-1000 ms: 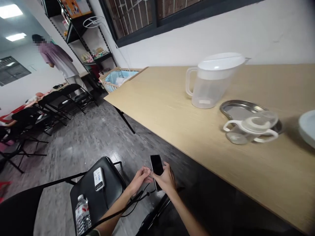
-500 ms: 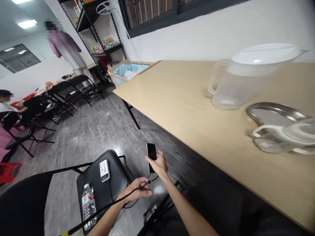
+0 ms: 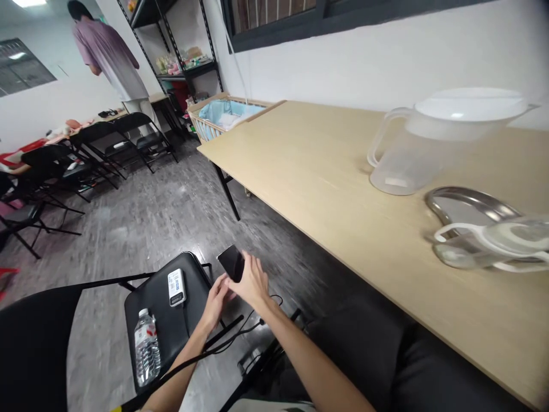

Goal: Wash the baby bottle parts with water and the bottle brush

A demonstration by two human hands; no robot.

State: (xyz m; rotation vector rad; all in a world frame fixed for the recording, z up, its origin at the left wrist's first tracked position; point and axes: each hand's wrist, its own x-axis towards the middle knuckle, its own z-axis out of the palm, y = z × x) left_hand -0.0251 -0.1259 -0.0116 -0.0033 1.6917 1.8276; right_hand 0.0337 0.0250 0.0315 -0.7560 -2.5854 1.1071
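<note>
My right hand is wrapped round a dark-screened smartphone, which is tilted above the floor between the chair and the table. At the phone's near end is my left hand, its fingers curled close to my right thumb. Whatever those fingers pinch, if anything, is hidden. A thick black cable passes across my left forearm. Thinner black cord hangs below my hands. On the black folding chair to my left lie a white power bank with a cord and a clear water bottle.
The wooden table at right bears a plastic pitcher, a metal tray and a smaller clear jug. Beyond its far end stands a wooden crib. A person stands near several folding chairs at back left.
My right hand has moved the smartphone left and tilted it. My left hand has risen to the phone's near end. The camera view has shifted slightly.
</note>
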